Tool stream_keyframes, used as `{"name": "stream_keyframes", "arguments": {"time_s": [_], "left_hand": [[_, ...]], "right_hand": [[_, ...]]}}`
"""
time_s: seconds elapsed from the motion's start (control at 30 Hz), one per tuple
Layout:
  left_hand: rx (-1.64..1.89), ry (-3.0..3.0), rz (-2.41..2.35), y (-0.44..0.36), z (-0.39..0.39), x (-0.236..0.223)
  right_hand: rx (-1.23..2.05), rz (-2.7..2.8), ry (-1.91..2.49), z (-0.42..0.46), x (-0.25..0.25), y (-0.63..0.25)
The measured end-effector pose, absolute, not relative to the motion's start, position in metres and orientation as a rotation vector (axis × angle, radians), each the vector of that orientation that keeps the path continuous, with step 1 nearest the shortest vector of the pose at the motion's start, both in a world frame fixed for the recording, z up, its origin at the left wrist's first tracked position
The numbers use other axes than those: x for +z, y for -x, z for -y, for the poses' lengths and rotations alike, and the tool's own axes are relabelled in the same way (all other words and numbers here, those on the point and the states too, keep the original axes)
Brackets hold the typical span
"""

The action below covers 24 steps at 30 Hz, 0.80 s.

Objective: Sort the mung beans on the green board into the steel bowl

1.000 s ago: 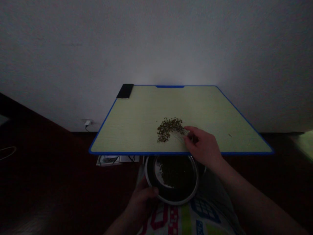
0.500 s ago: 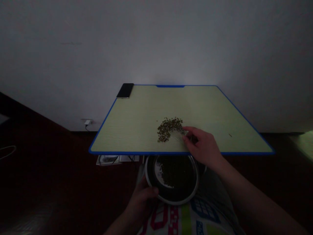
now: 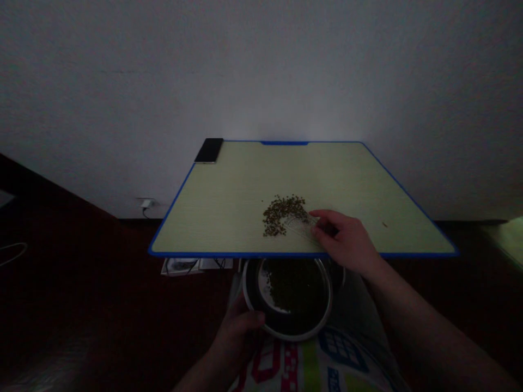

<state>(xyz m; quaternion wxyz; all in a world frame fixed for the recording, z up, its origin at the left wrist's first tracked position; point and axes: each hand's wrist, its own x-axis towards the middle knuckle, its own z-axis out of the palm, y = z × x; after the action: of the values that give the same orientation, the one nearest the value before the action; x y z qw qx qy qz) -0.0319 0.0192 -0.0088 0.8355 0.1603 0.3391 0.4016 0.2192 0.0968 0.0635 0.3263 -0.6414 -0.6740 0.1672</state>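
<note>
In my right hand (image 3: 345, 237), thumb and fingers pinch a clear plastic protractor (image 3: 300, 226) with faint curved markings, lying low over the table's front half. Its rounded edge touches or nearly touches a heap of small brownish-green beans (image 3: 281, 209), which curves around its far and left sides. Below the table's front edge, my left hand (image 3: 245, 326) grips the lower left rim of a round metal bowl (image 3: 296, 336), the thumb on the rim. Dark green beans (image 3: 296, 288) cover much of the bowl's bottom. The table edge hides the bowl's far side.
A pale table (image 3: 237, 179) with a blue border stands against the wall (image 3: 261, 71). A black phone (image 3: 209, 151) lies at its far left corner. One small brown bit (image 3: 384, 224) rests on the right. A white plug (image 3: 146, 204) sits in the wall at left.
My right hand has moved slightly right with the protractor, drawing it a little away from the bean heap. My left hand and the bowl stay where they were.
</note>
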Motion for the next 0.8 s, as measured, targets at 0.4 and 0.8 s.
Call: {"name": "stream_keyframes", "arguments": {"time_s": [0.4, 0.8], "left_hand": [[0.86, -0.328, -0.723, 0.0321, -0.0192, -0.0098], [0.858, -0.309, -0.719, 0.0336, -0.0173, -0.0114]], "right_hand": [[0.476, 1.843, 1.628, -0.0985, 0.0646, -0.2242], [0.31, 1.711, 1.755, -0.0981, 0.0672, -0.2236]]}}
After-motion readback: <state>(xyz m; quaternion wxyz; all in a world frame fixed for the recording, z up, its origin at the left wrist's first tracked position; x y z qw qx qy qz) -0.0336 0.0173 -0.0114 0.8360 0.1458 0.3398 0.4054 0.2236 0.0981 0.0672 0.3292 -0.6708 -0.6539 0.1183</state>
